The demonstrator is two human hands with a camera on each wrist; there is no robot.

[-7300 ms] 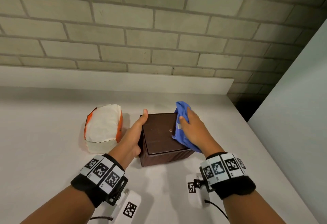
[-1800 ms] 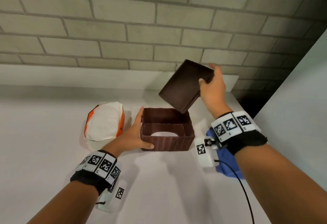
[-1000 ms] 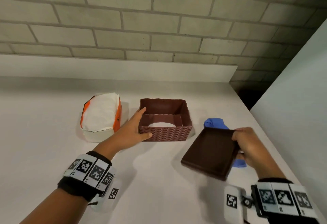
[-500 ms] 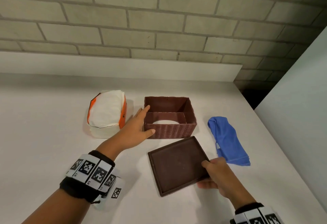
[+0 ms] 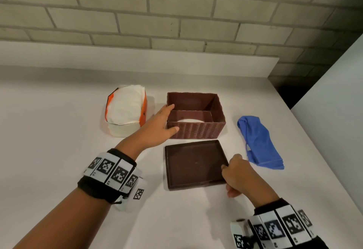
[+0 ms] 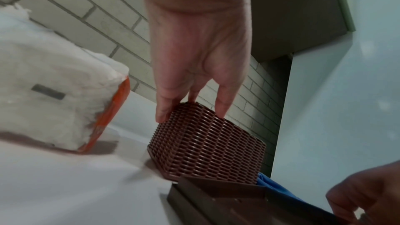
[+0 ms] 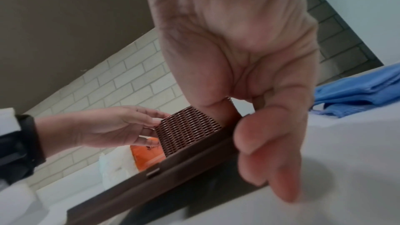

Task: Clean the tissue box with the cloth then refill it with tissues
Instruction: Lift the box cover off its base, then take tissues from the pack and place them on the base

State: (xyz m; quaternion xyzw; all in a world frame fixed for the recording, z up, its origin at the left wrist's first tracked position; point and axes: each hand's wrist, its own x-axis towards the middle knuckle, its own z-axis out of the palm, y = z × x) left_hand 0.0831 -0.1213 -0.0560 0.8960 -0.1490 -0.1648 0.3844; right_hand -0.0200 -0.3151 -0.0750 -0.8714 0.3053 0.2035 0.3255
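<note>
Woven brown tissue box [image 5: 196,120] stands open on the white counter [image 5: 59,150], steadied by the left hand [image 5: 157,129] with straight fingers. Right hand [image 5: 238,176] pinches the base panel [image 5: 193,165] at its right edge; it should release it flat, clear of the tissue pack [image 5: 125,114].

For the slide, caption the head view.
Left hand steadies the open tissue box; right hand grips its removed base panel.
</note>
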